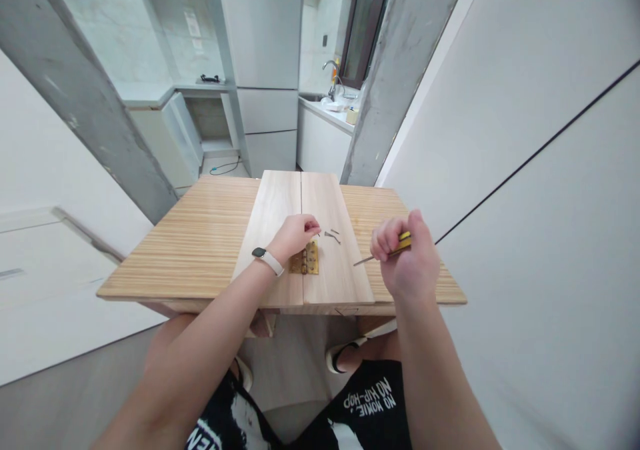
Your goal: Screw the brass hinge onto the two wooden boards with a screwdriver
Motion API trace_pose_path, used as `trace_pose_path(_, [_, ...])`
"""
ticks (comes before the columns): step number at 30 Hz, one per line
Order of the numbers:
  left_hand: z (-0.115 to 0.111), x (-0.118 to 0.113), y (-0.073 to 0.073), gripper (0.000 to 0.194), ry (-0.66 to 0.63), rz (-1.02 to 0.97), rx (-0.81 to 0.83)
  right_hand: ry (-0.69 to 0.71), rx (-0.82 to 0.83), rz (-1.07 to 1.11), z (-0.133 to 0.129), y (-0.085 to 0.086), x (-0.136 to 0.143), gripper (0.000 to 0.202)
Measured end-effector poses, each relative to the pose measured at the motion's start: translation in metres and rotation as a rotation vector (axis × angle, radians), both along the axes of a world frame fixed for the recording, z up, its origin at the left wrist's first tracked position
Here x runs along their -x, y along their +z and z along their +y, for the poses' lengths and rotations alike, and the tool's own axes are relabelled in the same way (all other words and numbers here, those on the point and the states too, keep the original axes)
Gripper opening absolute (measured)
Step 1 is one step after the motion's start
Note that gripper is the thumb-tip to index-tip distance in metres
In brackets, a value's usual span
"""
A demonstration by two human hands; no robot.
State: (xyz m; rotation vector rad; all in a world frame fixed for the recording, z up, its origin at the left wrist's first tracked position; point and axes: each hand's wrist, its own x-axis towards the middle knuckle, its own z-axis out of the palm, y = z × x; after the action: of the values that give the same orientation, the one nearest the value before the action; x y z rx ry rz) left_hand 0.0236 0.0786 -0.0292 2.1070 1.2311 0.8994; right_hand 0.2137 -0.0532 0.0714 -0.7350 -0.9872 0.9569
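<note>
My right hand (pixel 407 257) is wrapped round the yellow and black handle of a screwdriver (pixel 403 242). Its thin metal shaft points left, over the right edge of the boards. The fingertips of my left hand (pixel 301 230) are pinched on a small screw (pixel 319 235), of which only a dark tip shows. Below those fingers a brass hinge (pixel 313 258) lies opened flat across the seam between two pale wooden boards (pixel 327 200). My left hand and wrist hide part of its left leaf. Several loose screws (pixel 332 237) lie on the right board, just right of my left hand.
The boards rest on a striped wooden table (pixel 215 227), its front edge close to my legs. A white panelled wall (pixel 530 170) stands close on the right. Beyond the table are a fridge (pixel 265 30) and a sink counter (pixel 325 130).
</note>
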Motion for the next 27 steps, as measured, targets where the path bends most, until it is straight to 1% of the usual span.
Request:
trace_pose_path(2, [0.014,-0.009,-0.003,0.011,0.021,-0.042,0.037,-0.049,0.025,0.009,-0.014,-0.009,-0.011,0.065])
trace_pose_path(5, [0.033,-0.021,-0.01,0.008,0.026,-0.043,0.055,-0.131,0.05,0.033,-0.032,-0.022,-0.025,0.064])
trace_pose_path(8, [0.044,-0.03,-0.019,0.008,0.028,-0.035,0.065,-0.185,0.071,0.055,-0.046,-0.03,-0.034,0.06])
trace_pose_path(12, [0.049,-0.036,-0.027,0.009,0.04,-0.021,0.063,-0.209,0.093,0.068,-0.058,-0.035,-0.034,0.058])
trace_pose_path(14, [0.049,-0.037,-0.027,0.01,0.052,-0.013,0.056,-0.21,0.103,0.074,-0.06,-0.035,-0.031,0.059])
trace_pose_path(16, [0.047,-0.034,-0.023,0.01,0.055,-0.01,0.051,-0.214,0.114,0.086,-0.061,-0.034,-0.028,0.06])
trace_pose_path(19, [0.043,-0.021,-0.015,0.015,0.074,-0.02,0.046,-0.195,0.114,0.108,-0.06,-0.028,-0.022,0.06])
trace_pose_path(21, [0.037,-0.002,-0.009,0.02,0.1,-0.028,0.047,-0.154,0.093,0.108,-0.056,-0.023,-0.016,0.06])
trace_pose_path(23, [0.029,0.023,-0.005,0.021,0.102,-0.033,0.056,-0.121,0.062,0.093,-0.049,-0.017,-0.008,0.061])
trace_pose_path(24, [0.023,0.037,-0.004,0.022,0.084,-0.044,0.058,-0.112,0.047,0.084,-0.043,-0.014,-0.002,0.062])
trace_pose_path(27, [0.0,0.079,-0.005,0.024,0.086,-0.039,0.05,-0.066,0.03,0.071,-0.021,-0.007,0.02,0.066])
